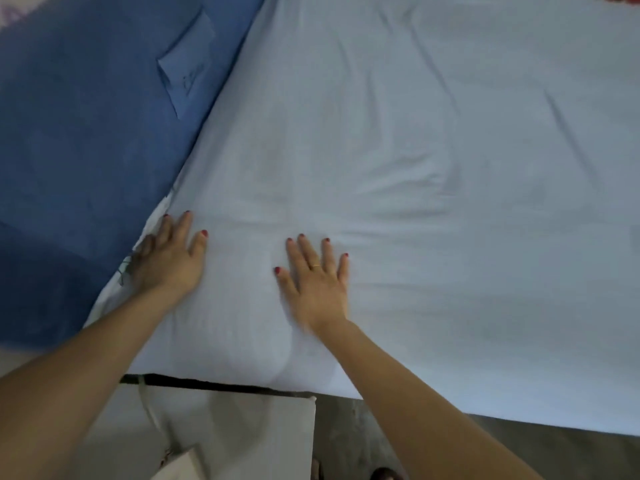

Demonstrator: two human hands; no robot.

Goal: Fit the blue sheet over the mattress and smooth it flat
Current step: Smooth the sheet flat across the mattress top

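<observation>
Pale blue sheet (415,150) covers the mattress across centre and right of frame. Left hand (169,261) presses flat at the sheet's left edge, anchoring it; right hand (317,275) lies flat with its grip spread, apparently to push out remaining creases.

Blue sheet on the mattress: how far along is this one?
Mostly done: the blue sheet covers the visible mattress top. In hand: the left hand presses flat at the sheet's left edge, the right hand flat mid-sheet. Left: creases fanning out beyond the right hand, and the left edge where patterned fabric peeks out.
</observation>
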